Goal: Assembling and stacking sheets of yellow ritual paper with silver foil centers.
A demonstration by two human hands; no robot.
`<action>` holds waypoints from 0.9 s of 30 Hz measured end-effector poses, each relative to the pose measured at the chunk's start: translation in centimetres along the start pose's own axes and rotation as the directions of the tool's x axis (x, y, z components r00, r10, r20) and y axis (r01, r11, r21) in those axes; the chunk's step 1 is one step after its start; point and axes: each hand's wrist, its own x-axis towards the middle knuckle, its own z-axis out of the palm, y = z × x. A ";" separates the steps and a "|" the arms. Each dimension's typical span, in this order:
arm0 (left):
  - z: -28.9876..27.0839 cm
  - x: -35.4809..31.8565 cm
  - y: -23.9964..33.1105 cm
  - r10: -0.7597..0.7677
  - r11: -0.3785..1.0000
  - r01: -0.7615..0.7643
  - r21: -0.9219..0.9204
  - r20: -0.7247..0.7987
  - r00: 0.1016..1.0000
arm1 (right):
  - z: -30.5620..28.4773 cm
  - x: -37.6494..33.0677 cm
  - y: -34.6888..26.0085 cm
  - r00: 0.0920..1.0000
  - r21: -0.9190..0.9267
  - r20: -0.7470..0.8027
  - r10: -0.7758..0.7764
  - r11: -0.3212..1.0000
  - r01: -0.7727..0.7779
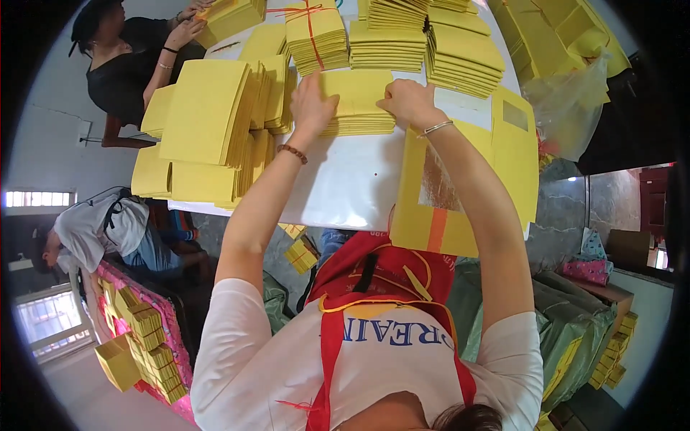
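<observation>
Left hand [314,108], right hand [412,104] — fingers curled; touching yellow stack [357,102]

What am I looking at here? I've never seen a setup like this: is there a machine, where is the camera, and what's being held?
There's no machine: a person works with two bare hands. The single picture comes from a wide fisheye camera on that person's head, looking down, so straight edges bend near the rim.

The left hand and right hand touch opposite ends of a small yellow stack; how firmly they grip it, I can't tell. It sits on a white table.

To the left stand taller yellow piles; beyond is a bundle tied with red string. Beneath the right forearm lies a large yellow piece with a shiny patch. At upper left, another person handles yellow pieces too.
</observation>
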 end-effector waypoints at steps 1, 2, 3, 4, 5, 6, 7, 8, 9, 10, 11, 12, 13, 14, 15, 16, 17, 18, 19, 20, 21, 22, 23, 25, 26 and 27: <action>0.0 -0.5 -0.1 -0.308 0.914 0.325 -0.244 0.108 0.945 | -0.2 0.3 0.0 1.000 0.001 0.004 -0.004 1.000 0.004; 0.0 -0.9 -0.3 -0.545 0.669 0.611 -0.423 0.280 0.790 | -0.4 0.7 0.0 0.998 0.032 0.067 -0.005 0.999 0.003; -0.1 -1.1 -0.7 -0.592 0.397 0.754 -0.523 0.482 0.646 | -0.5 0.9 0.0 0.991 0.062 0.130 -0.009 0.998 0.001; -0.2 -1.2 -1.1 -0.599 0.393 0.757 -0.523 0.479 0.642 | -0.4 1.3 0.0 0.991 0.061 0.134 -0.017 0.998 0.009; -0.3 -1.3 -1.5 -0.531 0.376 0.747 -0.548 0.533 0.659 | -0.4 1.6 -0.1 0.991 0.054 0.131 -0.022 0.998 0.015; -0.3 -1.4 -1.8 -0.457 0.358 0.737 -0.573 0.581 0.674 | -0.4 1.9 -0.2 0.991 0.048 0.128 -0.026 0.999 0.020; -0.6 -1.1 -1.3 -0.460 0.354 0.738 -0.574 0.580 0.672 | -0.2 2.2 0.4 0.991 0.045 0.131 -0.029 0.999 0.024; -1.3 -0.5 -0.3 -0.466 0.288 0.774 -0.563 0.624 0.627 | 0.1 2.5 1.3 0.992 0.101 0.125 -0.018 0.995 0.006; -1.6 0.0 0.4 -0.467 0.223 0.806 -0.549 0.666 0.582 | 0.4 2.7 2.2 0.993 0.158 0.117 -0.006 0.987 -0.013; -1.3 0.1 -0.7 -0.477 0.226 0.801 -0.554 0.654 0.587 | 0.2 3.0 2.0 0.994 0.161 0.111 -0.021 0.987 0.002; -0.4 0.0 -2.8 -0.430 0.141 0.805 -0.576 0.697 0.574 | 0.0 3.3 1.5 0.986 0.208 0.164 -0.031 0.978 -0.004; 0.2 0.0 -3.9 -0.367 0.055 0.809 -0.585 0.742 0.561 | 0.1 3.5 1.4 0.975 0.250 0.220 -0.032 0.968 -0.025; 0.4 0.2 -3.5 -0.351 0.061 0.807 -0.588 0.744 0.569 | 0.3 3.5 2.0 0.977 0.245 0.210 -0.015 0.969 -0.038; 0.4 0.1 -2.7 -0.338 -0.006 0.796 -0.605 0.751 0.568 | 0.6 3.4 2.6 0.981 0.284 0.189 -0.041 0.959 -0.014; 0.3 0.0 -1.9 -0.322 -0.073 0.783 -0.617 0.758 0.567 | 0.8 3.4 3.2 0.984 0.321 0.165 -0.065 0.947 0.009; -0.1 -0.2 -1.6 -0.312 -0.062 0.778 -0.626 0.752 0.581 | 0.7 3.3 3.0 0.987 0.319 0.148 -0.059 0.948 0.009; -0.1 -0.4 -1.3 -0.333 -0.078 0.764 -0.640 0.740 0.585 | 0.6 3.0 2.7 0.985 0.321 0.162 -0.065 0.947 0.010; -0.1 -0.4 -1.2 -0.353 -0.096 0.751 -0.653 0.728 0.588 | 0.4 2.9 2.5 0.982 0.323 0.176 -0.070 0.946 0.010; -0.2 -0.5 -1.4 -0.337 -0.090 0.749 -0.657 0.727 0.598 | 0.4 3.0 2.6 0.985 0.318 0.164 -0.057 0.948 0.002; -0.2 -0.6 -1.7 -0.308 -0.050 0.752 -0.657 0.726 0.615 | 0.4 3.1 2.7 0.977 0.308 0.203 -0.061 0.951 -0.005; 0.1 -0.5 -1.9 -0.280 -0.012 0.753 -0.658 0.725 0.629 | 0.4 3.1 3.0 0.968 0.298 0.243 -0.065 0.955 -0.010; 0.6 -0.5 -2.1 -0.273 -0.013 0.749 -0.663 0.723 0.635 | 0.1 3.1 3.0 0.969 0.291 0.238 -0.061 0.957 -0.012; 1.0 -0.6 -2.3 -0.336 0.020 0.726 -0.688 0.679 0.653 | -0.1 3.1 3.0 0.957 0.298 0.285 -0.052 0.954 -0.037; 1.3 -0.5 -2.0 -0.394 0.050 0.701 -0.711 0.631 0.668 | -0.2 3.1 3.3 0.942 0.299 0.333 -0.040 0.952 -0.065; 1.1 -0.3 -1.4 -0.416 0.072 0.699 -0.711 0.616 0.669 | -0.1 3.0 3.6 0.949 0.298 0.313 -0.037 0.953 -0.061; 1.0 -0.3 -1.0 -0.438 0.094 0.698 -0.710 0.600 0.669 | 0.1 2.9 3.8 0.955 0.298 0.293 -0.036 0.953 -0.056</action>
